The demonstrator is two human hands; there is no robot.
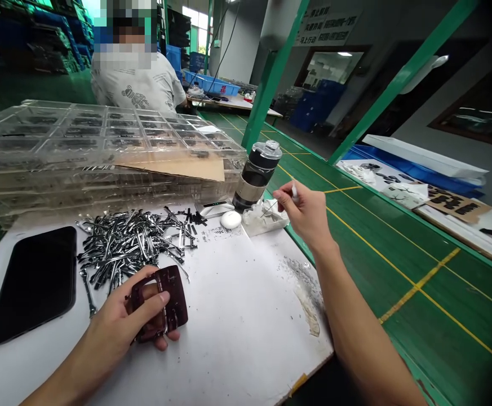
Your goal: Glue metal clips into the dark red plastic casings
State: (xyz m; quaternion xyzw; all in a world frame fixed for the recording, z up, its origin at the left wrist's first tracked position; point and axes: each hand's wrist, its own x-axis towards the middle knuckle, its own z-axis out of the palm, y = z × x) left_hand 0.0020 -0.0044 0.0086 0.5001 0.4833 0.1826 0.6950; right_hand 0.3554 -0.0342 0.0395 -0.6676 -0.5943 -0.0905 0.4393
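Closest, the left hand [119, 321] grips a dark red plastic frame [176, 299], light and stiff-looking, by its edges, while the right hand [307, 214] narrowly pinches a thin metal pick [271, 205].

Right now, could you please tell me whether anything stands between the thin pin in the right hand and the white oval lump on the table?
Yes: a white tray of crumpled tissue sits on the table between the pin in the right hand and the white oval lump.
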